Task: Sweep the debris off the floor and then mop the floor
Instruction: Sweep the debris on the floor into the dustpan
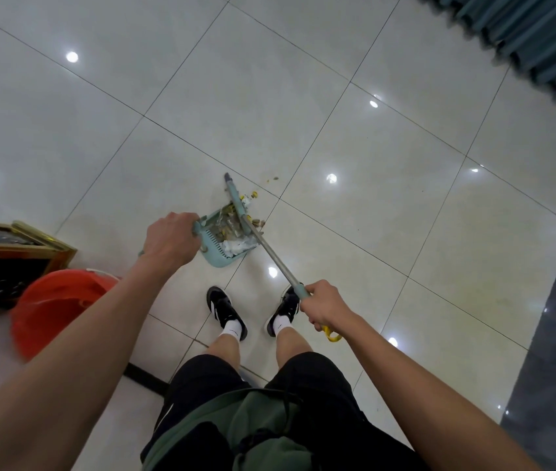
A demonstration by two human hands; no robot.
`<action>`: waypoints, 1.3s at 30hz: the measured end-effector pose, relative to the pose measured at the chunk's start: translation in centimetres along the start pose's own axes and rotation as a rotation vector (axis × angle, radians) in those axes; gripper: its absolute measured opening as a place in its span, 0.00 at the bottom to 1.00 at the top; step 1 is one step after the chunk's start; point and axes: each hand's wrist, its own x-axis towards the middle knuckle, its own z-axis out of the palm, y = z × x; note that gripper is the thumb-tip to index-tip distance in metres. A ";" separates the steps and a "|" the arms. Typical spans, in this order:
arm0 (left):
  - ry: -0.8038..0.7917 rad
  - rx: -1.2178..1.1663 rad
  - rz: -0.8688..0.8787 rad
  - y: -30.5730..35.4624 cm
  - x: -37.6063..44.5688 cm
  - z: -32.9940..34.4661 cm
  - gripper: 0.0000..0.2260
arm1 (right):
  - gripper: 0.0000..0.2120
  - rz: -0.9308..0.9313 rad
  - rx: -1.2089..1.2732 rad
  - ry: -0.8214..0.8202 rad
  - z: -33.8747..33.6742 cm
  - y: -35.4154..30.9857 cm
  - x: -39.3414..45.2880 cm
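Right hand (324,305) clenched round the broom (263,246) handle, left hand (169,241) gripping the dustpan (217,258); short strokes toward its lip should gather the debris (255,195) scattered just beyond.

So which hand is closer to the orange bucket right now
Left. The left hand grips the dustpan handle, just up and right of the orange bucket. The right hand holds the broom handle, farther right, past both shoes.

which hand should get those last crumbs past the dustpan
Right hand: it grips the grey-handled broom, whose head sits by the stray yellow crumbs. Left hand holds the teal plastic dustpan.
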 end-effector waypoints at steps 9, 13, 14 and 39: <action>0.031 -0.069 -0.096 -1.8 -0.6 0.2 0.07 | 0.23 -0.029 -0.086 -0.008 -1.4 0.1 -1.3; 0.051 -0.072 -0.139 -3.0 -0.4 0.1 0.05 | 0.23 -0.087 -0.151 0.017 -1.1 0.0 -1.5; 0.057 -0.079 -0.149 -3.4 -0.3 0.1 0.06 | 0.23 -0.103 -0.172 0.031 -0.9 -0.1 -1.5; 0.022 -0.011 -0.204 -7.1 -2.9 -0.7 0.09 | 0.13 -0.075 0.346 -0.033 1.3 -10.0 6.2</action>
